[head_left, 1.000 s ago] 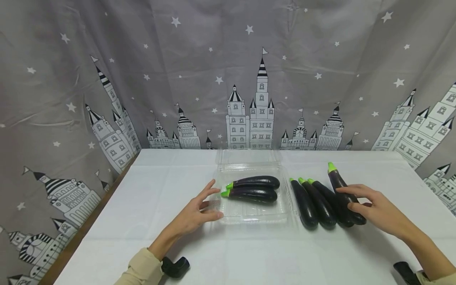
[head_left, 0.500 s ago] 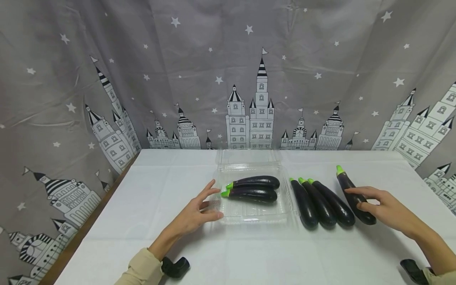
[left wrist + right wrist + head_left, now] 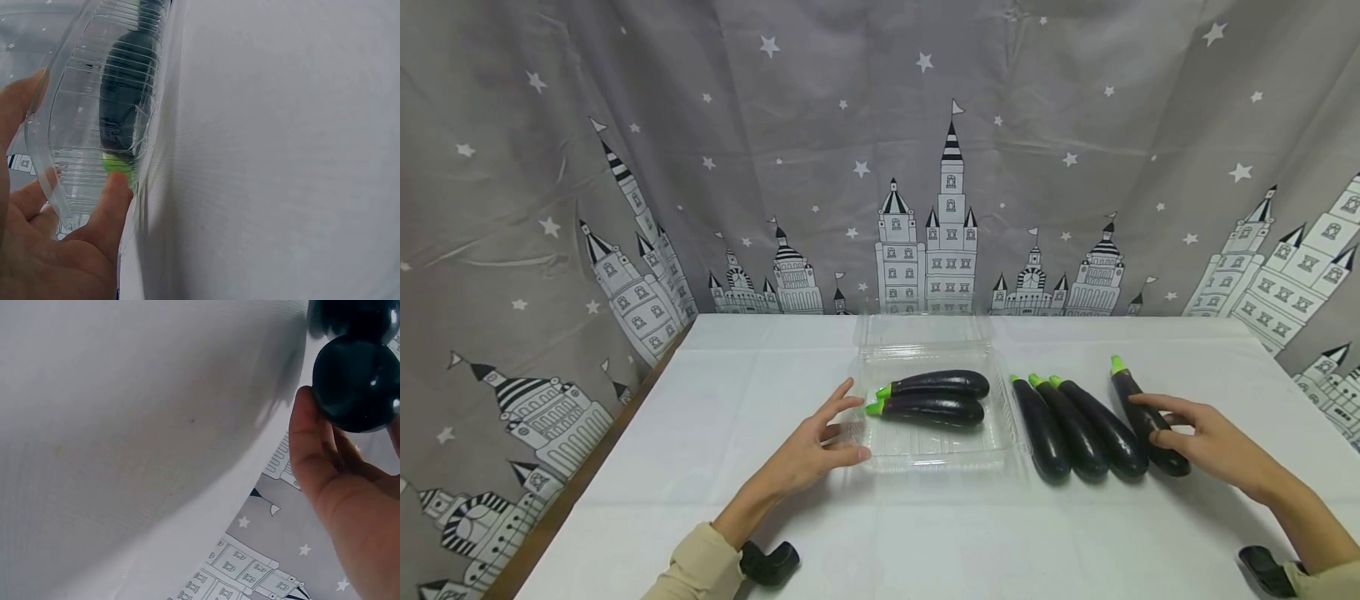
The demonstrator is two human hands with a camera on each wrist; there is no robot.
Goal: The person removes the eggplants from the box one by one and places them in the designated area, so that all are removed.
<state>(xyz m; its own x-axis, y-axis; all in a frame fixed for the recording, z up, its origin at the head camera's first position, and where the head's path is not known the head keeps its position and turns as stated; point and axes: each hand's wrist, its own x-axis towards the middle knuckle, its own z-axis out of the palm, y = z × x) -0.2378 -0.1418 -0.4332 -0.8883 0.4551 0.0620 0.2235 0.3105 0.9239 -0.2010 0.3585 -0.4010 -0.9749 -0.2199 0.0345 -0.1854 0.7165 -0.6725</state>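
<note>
My right hand (image 3: 1202, 429) pinches the lower part of a dark eggplant (image 3: 1135, 406) with a green stem end, thumb on one side and fingers on the other. In the right wrist view its rounded end (image 3: 353, 381) shows large above the fingers. Left of it lie several more eggplants (image 3: 1039, 429) side by side, slanting. My left hand (image 3: 805, 442) rests with spread fingers at the left side of a clear plastic clamshell box (image 3: 925, 458). In the left wrist view the thumb touches the box wall (image 3: 81, 119). Inside the box lie two eggplants (image 3: 928, 409), stems to the left.
The box's lid (image 3: 925, 331) is folded back behind it. A white cloth (image 3: 880, 542) covers the table. Behind hangs a grey curtain (image 3: 820, 125) with stars and castles. A dark strap end (image 3: 769, 563) sticks out by the left sleeve.
The right hand has moved its eggplant right, off the neighbouring eggplant, then slightly nearer the table's front. The left hand has stayed at the box.
</note>
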